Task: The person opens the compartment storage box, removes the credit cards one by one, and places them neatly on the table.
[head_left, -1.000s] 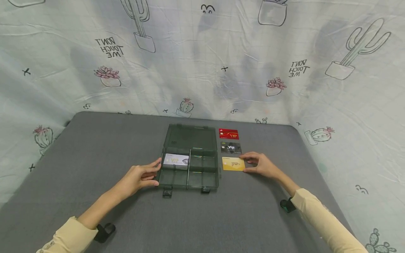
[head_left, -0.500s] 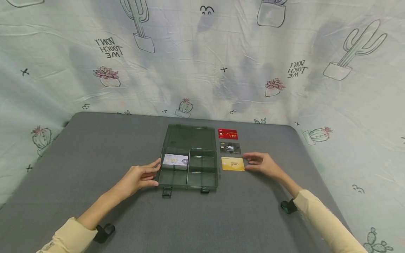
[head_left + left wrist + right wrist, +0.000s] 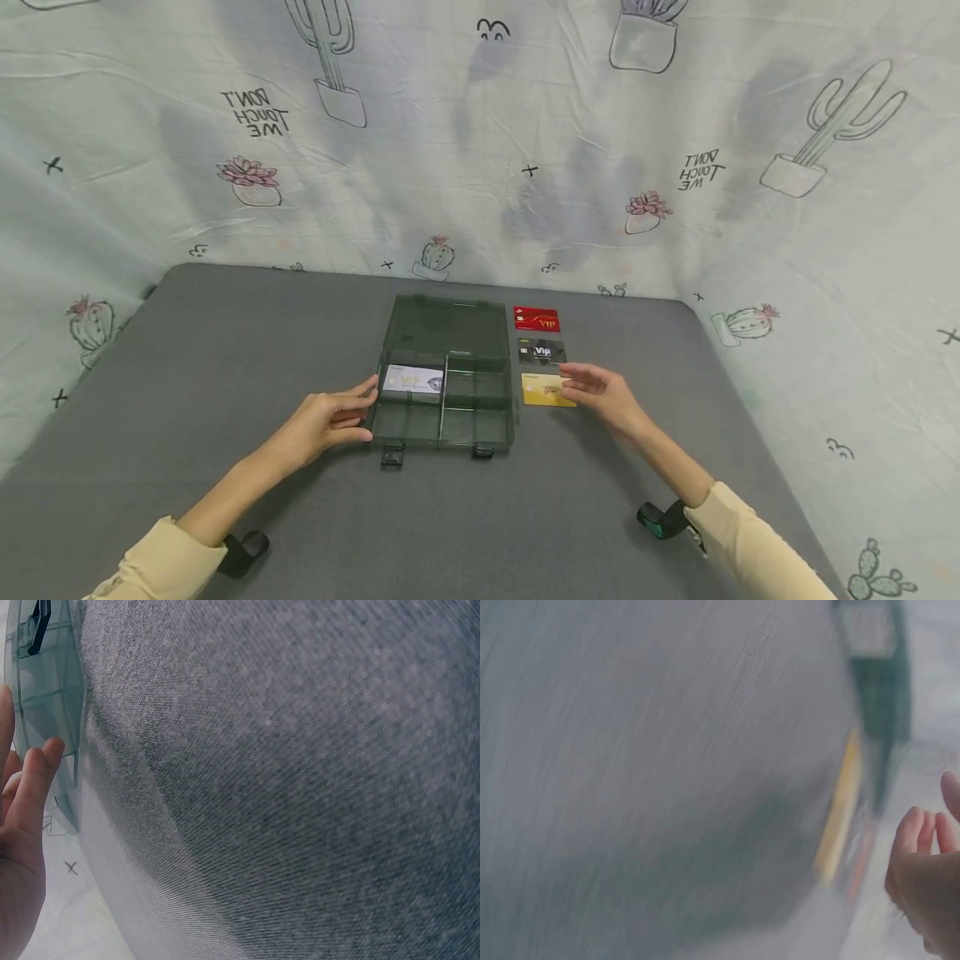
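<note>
A dark green see-through box lies with its lid folded back, split into several compartments. A silver VIP card sits in its upper left compartment. My left hand rests at the box's left wall, fingers stretched out and thumb near the front corner; the left wrist view shows the fingers beside the wall. To the right of the box lies a gold card. My right hand hovers by its right end, fingers loosely bent and holding nothing, fingertips overlapping the card in the head view.
Above the gold card, a black Vip card and a red VIP card lie in a column. Two black latches, one a left latch, stick out from the box's front. A cactus-print curtain hangs behind the grey table.
My right hand has come off the gold card's right edge and moved left, over its end. The left hand stays by the box, and the cards have not moved.
</note>
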A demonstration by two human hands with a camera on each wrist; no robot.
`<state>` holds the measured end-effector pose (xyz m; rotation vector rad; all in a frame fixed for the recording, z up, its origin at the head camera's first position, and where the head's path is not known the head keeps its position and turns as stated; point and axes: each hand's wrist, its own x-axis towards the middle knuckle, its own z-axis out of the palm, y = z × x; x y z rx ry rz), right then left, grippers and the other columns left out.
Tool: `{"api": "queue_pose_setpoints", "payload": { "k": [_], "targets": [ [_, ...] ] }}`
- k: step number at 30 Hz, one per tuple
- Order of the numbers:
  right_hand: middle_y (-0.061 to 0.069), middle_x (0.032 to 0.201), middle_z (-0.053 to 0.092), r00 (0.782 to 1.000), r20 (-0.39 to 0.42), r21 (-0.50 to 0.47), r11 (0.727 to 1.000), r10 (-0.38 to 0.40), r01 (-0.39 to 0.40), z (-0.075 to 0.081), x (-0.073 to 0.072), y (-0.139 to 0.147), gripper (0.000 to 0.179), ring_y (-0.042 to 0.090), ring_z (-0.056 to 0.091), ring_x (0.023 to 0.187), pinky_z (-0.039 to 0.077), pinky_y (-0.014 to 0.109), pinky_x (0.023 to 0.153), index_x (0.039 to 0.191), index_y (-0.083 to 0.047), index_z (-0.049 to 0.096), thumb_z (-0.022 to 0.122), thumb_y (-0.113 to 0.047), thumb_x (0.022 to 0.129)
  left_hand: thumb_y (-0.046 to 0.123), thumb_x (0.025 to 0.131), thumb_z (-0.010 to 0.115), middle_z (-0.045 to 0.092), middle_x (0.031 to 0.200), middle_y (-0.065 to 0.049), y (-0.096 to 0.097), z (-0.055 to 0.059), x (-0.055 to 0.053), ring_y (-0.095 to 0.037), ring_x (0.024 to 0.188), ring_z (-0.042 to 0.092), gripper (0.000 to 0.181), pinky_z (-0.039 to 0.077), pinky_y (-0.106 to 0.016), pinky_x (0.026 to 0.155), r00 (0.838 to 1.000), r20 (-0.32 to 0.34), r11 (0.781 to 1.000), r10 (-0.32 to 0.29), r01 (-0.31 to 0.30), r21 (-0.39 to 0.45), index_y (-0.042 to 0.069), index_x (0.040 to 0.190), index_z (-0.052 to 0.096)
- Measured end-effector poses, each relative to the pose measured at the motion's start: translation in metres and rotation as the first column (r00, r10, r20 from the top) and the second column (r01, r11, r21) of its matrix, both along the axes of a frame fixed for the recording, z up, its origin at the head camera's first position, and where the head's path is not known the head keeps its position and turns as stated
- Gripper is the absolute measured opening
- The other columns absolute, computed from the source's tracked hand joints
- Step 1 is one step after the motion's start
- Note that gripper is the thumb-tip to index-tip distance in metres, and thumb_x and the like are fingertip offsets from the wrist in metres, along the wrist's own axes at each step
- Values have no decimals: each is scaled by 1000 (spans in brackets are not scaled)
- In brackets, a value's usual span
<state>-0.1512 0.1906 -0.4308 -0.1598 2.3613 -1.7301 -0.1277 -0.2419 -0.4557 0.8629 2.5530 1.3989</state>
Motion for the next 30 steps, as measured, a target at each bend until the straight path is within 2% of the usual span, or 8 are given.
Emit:
{"api": "queue_pose_setpoints", "payload": {
  "k": [6,10,17,26,30],
  "targets": [
    [31,137,44,999,53,-175,985,10,0,8,14,-35,48,30,53,117,51,22,90,134,14,45,63,-3,92,7,80,74,33,146,-27,-2,0,-1,-39,116,54,61,55,-32,86,1000,20,1000,-2,2,3,-15,131,48],
    [32,136,44,999,46,-217,976,26,-16,12,19,-55,47,30,54,116,51,27,92,133,15,44,62,0,92,7,81,74,32,147,-27,-2,1,0,-39,118,53,61,54,-33,88,1000,27,1000,-7,7,16,-15,132,47],
    [30,138,44,996,57,-272,961,69,-51,13,23,-87,45,43,44,126,50,25,94,132,12,49,64,2,91,5,81,74,31,147,-28,-1,1,-1,-40,118,52,61,53,-34,88,1000,27,1000,-16,16,16,-15,132,47],
    [32,135,46,995,49,-342,937,90,-68,1,11,-120,42,44,43,127,50,25,96,130,15,49,60,6,91,3,80,74,32,146,-28,0,-2,-2,-40,117,53,61,54,-34,87,1000,9,1000,-20,20,-6,-16,131,47],
    [29,131,51,997,24,-277,959,76,-66,-2,3,-134,39,40,49,122,51,28,95,128,14,51,61,3,92,4,80,74,31,146,-28,-1,-1,-2,-40,117,53,61,54,-34,87,1000,1,1000,-17,17,-11,-15,132,47]
  ]
}}
